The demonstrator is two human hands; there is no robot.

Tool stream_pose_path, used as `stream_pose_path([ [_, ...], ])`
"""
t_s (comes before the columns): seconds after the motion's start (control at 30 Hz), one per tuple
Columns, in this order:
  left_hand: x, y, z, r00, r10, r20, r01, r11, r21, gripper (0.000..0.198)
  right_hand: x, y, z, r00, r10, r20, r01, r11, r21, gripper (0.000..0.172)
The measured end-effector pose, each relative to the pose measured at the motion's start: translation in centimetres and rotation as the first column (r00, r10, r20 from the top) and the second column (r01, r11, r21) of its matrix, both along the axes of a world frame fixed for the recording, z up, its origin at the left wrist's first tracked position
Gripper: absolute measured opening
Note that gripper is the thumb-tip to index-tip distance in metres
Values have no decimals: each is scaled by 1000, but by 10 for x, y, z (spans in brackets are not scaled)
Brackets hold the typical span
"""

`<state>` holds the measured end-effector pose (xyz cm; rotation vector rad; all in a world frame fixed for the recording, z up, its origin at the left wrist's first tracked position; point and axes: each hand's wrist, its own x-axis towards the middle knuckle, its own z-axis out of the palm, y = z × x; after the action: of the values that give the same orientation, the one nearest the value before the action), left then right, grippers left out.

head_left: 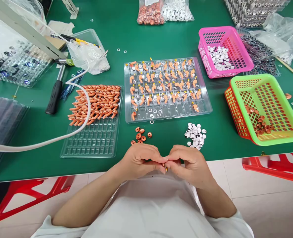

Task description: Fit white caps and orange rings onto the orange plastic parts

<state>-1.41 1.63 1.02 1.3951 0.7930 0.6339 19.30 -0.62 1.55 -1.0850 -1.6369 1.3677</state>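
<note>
My left hand (145, 162) and my right hand (186, 163) meet at the table's front edge, fingertips pinched together on a small orange part with a yellow-and-black tip (166, 169). Most of that part is hidden by the fingers. Just beyond my left hand lie several copper-coloured round caps (140, 135). A loose pile of white discs (196, 135) sits beyond my right hand. Farther back, a clear compartment tray (166, 114) carries rows of curved orange pieces with yellow tips, with white rings among its front compartments.
At left, a clear tray (90, 145) bears stacked orange tubes (96, 102) under a white cable (89, 102); a hammer (55, 87) lies beside it. At right stand a pink basket (246, 62) of white discs and a green basket (285, 137) with copper caps. Filled bags (151, 13) lie behind.
</note>
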Motion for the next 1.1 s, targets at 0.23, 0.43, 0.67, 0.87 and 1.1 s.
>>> stream_pose_path([
  [0.23, 1, 3, 3, 996, -17, 88, -3, 975, 224, 10, -2, 0, -2, 999, 40, -20, -41, 998, -54, 20],
  [0.43, 5, 2, 4, 988, 155, -5, -151, 968, 200, 11, -4, 8, -4, 999, -36, 19, 36, 999, -37, 13],
  [0.67, 13, 4, 15, 940, 341, 18, -323, 905, -277, 13, 7, 13, -8, 997, -77, 6, 77, 996, 51, 21],
  [0.87, 20, 9, 21, 940, 338, -49, -334, 879, -341, 10, 6, 5, -12, 987, -149, 50, 145, 985, 91, 13],
  [1.1, 25, 10, 17, 954, 259, -153, -298, 886, -355, 10, 13, 2, -15, 986, -164, -31, 163, 986, -35, 18],
])
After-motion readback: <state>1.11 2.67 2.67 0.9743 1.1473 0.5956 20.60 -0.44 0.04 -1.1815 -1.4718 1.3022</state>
